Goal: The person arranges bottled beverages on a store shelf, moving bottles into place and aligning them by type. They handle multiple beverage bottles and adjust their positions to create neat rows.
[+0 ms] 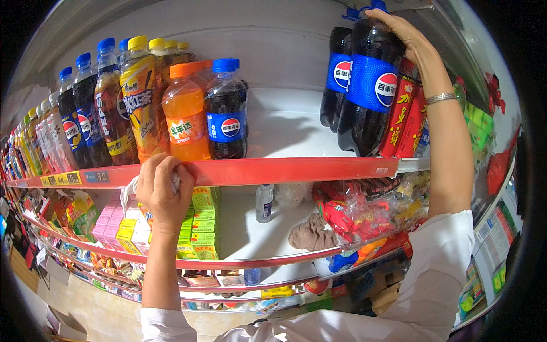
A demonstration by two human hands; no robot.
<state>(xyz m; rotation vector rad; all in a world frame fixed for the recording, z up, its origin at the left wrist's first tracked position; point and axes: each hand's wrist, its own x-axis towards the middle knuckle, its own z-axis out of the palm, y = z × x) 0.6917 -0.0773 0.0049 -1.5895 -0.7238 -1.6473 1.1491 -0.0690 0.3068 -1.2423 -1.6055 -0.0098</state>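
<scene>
My right hand (pixel 399 31) is raised at the upper right, its fingers closed round the neck of a large dark cola bottle (pixel 370 85) with a blue label and blue cap. That bottle looks slightly tilted on the upper shelf. A second large cola bottle (pixel 336 80) stands just behind it on the left. Red cans (pixel 397 114) are packed to its right, below my wrist. At the red shelf edge, my left hand (pixel 165 191) is closed on a crumpled white cloth (pixel 130 194). Above this hand stand an orange soda bottle (pixel 183 114) and a yellow-labelled tea bottle (pixel 138 97).
A small cola bottle (pixel 227 108) ends the bottle row on the left. The red price rail (pixel 285 171) runs along the shelf front. Below are green boxes (pixel 204 228), a clear bottle (pixel 264 203), a brown cloth (pixel 312 232) and red plastic packets (pixel 359 208).
</scene>
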